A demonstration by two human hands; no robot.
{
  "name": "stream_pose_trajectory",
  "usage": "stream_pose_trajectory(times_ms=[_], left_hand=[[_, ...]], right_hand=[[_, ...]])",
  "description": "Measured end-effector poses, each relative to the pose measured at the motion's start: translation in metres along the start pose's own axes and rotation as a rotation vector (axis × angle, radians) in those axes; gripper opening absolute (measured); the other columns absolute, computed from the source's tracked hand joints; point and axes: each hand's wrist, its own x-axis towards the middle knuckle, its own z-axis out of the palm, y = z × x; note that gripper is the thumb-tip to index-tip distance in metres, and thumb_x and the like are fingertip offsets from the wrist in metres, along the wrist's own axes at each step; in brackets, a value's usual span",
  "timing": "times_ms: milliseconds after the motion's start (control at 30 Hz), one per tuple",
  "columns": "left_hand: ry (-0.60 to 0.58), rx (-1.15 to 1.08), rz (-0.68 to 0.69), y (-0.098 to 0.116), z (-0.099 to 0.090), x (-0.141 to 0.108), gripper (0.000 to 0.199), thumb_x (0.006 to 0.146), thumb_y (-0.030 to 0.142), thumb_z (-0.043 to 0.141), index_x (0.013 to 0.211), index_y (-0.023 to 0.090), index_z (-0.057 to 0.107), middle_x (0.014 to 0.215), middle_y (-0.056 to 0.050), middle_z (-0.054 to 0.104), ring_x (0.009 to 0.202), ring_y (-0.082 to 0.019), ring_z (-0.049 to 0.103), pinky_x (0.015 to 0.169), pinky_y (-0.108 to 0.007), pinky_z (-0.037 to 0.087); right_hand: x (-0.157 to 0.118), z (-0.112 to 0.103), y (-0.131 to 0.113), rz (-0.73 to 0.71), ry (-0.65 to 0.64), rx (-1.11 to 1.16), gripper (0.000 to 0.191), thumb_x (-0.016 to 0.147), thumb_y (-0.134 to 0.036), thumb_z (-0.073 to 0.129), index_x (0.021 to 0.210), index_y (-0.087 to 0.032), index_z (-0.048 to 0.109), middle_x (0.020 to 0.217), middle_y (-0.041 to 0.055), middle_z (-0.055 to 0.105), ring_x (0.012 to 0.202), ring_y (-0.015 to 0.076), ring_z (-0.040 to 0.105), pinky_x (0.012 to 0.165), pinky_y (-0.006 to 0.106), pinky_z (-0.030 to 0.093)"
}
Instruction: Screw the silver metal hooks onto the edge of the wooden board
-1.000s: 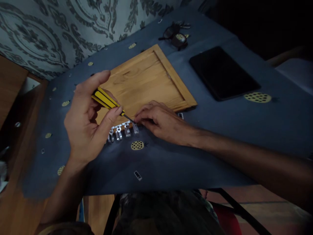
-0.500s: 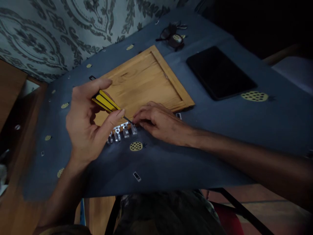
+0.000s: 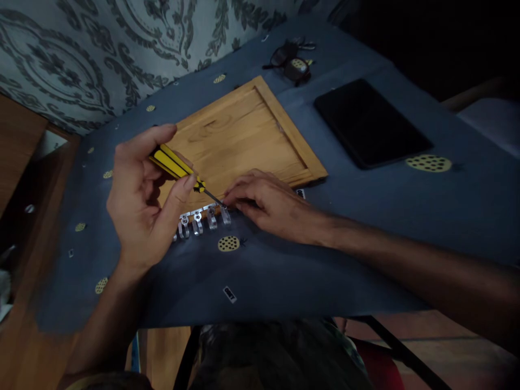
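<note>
Now the left hand (image 3: 140,203) has its thumb drawn back, baring more of the yellow screwdriver (image 3: 173,164) it grips — likely mid-turn, the tip staying at the end hook (image 3: 226,215). Its palm faces inward, forefinger raised. Right-hand fingertips (image 3: 229,198) bunch beside that tip — whether pinching anything, I can't tell. Beyond both lies the wooden board (image 3: 227,141).

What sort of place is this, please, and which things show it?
Probably a room in a home, though I cannot be certain: a dark blue tablecloth with yellow pineapple prints, a pale wallpaper or curtain with grey floral ornaments behind it, and dark-framed glasses lying on the cloth.
</note>
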Motion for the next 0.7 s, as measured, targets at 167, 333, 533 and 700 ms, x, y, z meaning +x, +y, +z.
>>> stream_pose_trajectory(times_ms=[167,333,533,700], left_hand=[[-0.015,-0.035,-0.016,0.001,0.002,-0.001,0.052,0.088,0.025,0.073,0.136,0.040,0.060,0.120,-0.002,0.060,0.090,-0.015,0.068,0.074,-0.029,0.063],[0.015,-0.035,-0.016,0.010,0.003,-0.002,0.056,0.082,0.018,0.079,0.133,0.036,0.064,0.124,-0.002,0.059,0.101,-0.016,0.067,0.077,-0.027,0.064],[-0.011,-0.020,-0.032,0.009,0.000,0.000,0.049,0.089,0.019,0.074,0.134,0.034,0.062,0.123,-0.001,0.061,0.092,-0.013,0.067,0.072,-0.025,0.062],[-0.002,-0.037,-0.035,0.006,-0.001,-0.002,0.050,0.088,0.028,0.076,0.134,0.035,0.060,0.127,-0.001,0.059,0.089,-0.015,0.069,0.076,-0.034,0.064]], right_hand=[[0.000,0.001,0.002,-0.020,0.013,0.004,0.029,0.092,-0.006,0.054,0.104,-0.020,0.077,0.102,0.0063,0.076,0.104,0.0217,0.064,0.097,0.038,0.046],[-0.001,0.001,0.001,-0.016,0.015,-0.006,0.030,0.091,-0.004,0.055,0.102,-0.022,0.077,0.106,0.0056,0.076,0.106,0.0226,0.064,0.098,0.039,0.046],[-0.001,-0.001,-0.002,-0.005,0.006,-0.015,0.029,0.090,-0.004,0.056,0.100,-0.021,0.077,0.103,0.0061,0.076,0.104,0.0225,0.064,0.096,0.039,0.048],[-0.001,-0.001,0.000,-0.015,0.001,-0.005,0.029,0.090,-0.004,0.056,0.101,-0.022,0.077,0.104,0.0060,0.076,0.103,0.0225,0.064,0.097,0.040,0.048]])
